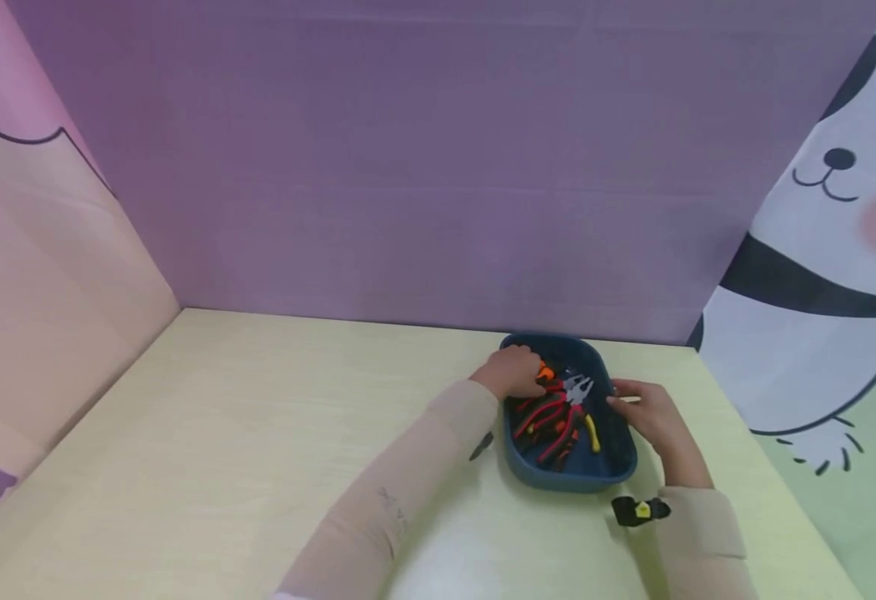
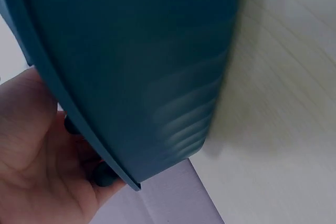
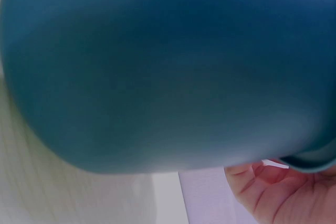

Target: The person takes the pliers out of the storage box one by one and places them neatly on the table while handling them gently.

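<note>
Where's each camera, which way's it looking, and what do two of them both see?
Head: worn on the head, facing forward and down; shows left hand, right hand and beige cloth sleeves around a dark-blue oblong plastic bin holding red-handled metal pliers.
Left wrist: on that wrist, facing the bin's outside; left hand shows at left.
Right wrist: on that wrist, facing the bin's outside; right hand shows lower right.
Shared: both wrist views show the bin and pale wooden table.

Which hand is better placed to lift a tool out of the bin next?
Probably the left hand: it reaches over the rim of the blue bin, close to the red-handled pliers. The right hand sits at the opposite rim, better placed to steady the bin.
</note>
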Tool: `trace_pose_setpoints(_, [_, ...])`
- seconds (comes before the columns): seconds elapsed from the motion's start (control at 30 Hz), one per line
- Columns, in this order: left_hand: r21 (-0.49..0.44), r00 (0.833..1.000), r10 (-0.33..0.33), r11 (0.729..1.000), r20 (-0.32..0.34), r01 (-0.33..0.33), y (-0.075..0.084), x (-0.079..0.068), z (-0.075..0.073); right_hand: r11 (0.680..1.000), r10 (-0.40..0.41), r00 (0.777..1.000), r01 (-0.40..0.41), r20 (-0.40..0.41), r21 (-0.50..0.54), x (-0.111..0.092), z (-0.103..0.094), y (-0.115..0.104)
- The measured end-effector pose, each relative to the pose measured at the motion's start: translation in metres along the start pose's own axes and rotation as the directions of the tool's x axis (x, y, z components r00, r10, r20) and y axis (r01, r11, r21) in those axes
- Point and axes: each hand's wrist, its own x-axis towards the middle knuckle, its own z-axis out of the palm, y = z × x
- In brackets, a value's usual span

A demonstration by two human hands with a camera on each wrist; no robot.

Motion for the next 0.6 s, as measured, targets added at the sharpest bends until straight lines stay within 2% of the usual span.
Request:
trace_pose_setpoints(0.3, [-0.013,0.999,-0.037,0.999,-0.037,0.037,0.0049,0.0021,0.0004,1.0,0.007,1.0,-0.007,-0.002,0.012,-0.0003,0.0001,0.0])
trace_pose_setpoints(0.6, [-0.031,0.997,-0.071,0.997,-0.042,0.07,0.0065,0.0031,-0.0012,1.0,0.002,1.0,-0.002,-0.002,0.0,0.0002,-0.0006,-0.002])
